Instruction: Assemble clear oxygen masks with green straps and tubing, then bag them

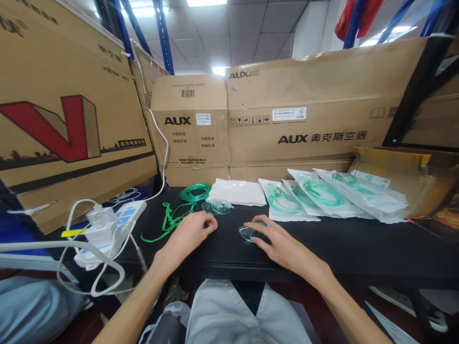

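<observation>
My right hand (274, 236) has its fingers and thumb around the edge of a clear, green-tinted oxygen mask (245, 233), which lies on the black tabletop; part of the mask is hidden under the fingers. To the left, my left hand (193, 231) hovers low over the table or rests on it, fingers curled in, with no object seen in them. Just beyond it lie another clear mask (217, 207) and a coil of green tubing (194, 192). Green elastic straps (171, 220) are spread out left of my left hand.
White pouches (236, 192) are stacked at the back. Several packed pouches with green tubing (319, 191) lie at the right. A white power strip (122, 224) with cables sits at the left edge. Cardboard boxes (304, 105) wall off the back.
</observation>
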Available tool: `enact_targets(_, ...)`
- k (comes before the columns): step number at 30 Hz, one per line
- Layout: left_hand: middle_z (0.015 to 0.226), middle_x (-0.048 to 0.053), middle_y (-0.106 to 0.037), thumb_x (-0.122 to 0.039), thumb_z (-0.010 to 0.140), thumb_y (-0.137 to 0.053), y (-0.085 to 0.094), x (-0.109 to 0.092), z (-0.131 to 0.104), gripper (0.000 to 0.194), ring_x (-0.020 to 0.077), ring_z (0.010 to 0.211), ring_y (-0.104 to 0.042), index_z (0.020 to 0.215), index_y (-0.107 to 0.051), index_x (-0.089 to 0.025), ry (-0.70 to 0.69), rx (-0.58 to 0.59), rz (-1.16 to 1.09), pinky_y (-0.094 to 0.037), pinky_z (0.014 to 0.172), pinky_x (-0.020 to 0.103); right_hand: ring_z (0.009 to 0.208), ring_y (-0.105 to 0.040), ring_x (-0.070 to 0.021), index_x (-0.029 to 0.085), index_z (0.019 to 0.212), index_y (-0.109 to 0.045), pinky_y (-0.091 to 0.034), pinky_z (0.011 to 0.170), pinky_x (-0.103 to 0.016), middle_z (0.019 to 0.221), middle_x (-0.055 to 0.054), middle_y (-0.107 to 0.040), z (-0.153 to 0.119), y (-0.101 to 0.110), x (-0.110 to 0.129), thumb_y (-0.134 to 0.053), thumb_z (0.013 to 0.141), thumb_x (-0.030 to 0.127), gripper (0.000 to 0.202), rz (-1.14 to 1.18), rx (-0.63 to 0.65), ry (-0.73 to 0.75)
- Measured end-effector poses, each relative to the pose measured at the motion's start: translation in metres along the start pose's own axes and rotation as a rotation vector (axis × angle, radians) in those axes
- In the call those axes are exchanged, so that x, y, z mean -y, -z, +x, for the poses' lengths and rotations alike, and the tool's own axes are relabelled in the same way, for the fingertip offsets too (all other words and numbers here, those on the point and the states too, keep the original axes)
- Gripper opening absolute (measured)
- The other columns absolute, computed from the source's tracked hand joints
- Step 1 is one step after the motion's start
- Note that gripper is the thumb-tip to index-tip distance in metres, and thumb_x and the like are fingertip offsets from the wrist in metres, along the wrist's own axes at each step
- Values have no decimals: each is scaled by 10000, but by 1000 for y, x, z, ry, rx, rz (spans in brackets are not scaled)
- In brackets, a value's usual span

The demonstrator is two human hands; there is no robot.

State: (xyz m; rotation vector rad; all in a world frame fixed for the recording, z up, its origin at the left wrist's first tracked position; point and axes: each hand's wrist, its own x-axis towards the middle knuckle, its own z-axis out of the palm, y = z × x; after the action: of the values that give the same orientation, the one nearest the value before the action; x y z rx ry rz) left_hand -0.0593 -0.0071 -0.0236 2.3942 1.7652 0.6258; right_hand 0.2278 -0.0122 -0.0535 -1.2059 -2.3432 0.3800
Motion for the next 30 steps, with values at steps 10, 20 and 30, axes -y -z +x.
enact_targets(10, 1057, -13, -748, -262, 940, -575, -2, -10, 11, 301, 189, 919, -666, 1205, -698, -332, -15, 207, -200, -442, 810, 275, 1359, -543, -240, 367, 1473, -496, -377, 1201, -404, 1474, -27, -542, 2, 0, -2, -495, 1031, 439, 448, 51, -8, -44)
enact_targets(20, 1004, -4, -662, -278, 953, -580, -19, -4, 17, 124, 190, 961, -616, 910, -695, -263, -159, 180, -266, -440, 867, 280, 1445, -462, -226, 408, 1464, -497, -355, 1223, -408, 1536, 7, -518, 6, -10, -15, -540, 1006, 485, 466, 76, -9, -77)
enact_targets(30, 1117, -5, -687, -244, 1005, -505, -16, -34, 16, 165, 192, 1046, -620, 922, -647, -257, -343, 83, -280, -434, 932, 280, 1472, -441, -259, 419, 1488, -486, -352, 1228, -487, 1545, -18, -524, 1, -5, -7, -546, 992, 555, 518, 78, -14, -138)
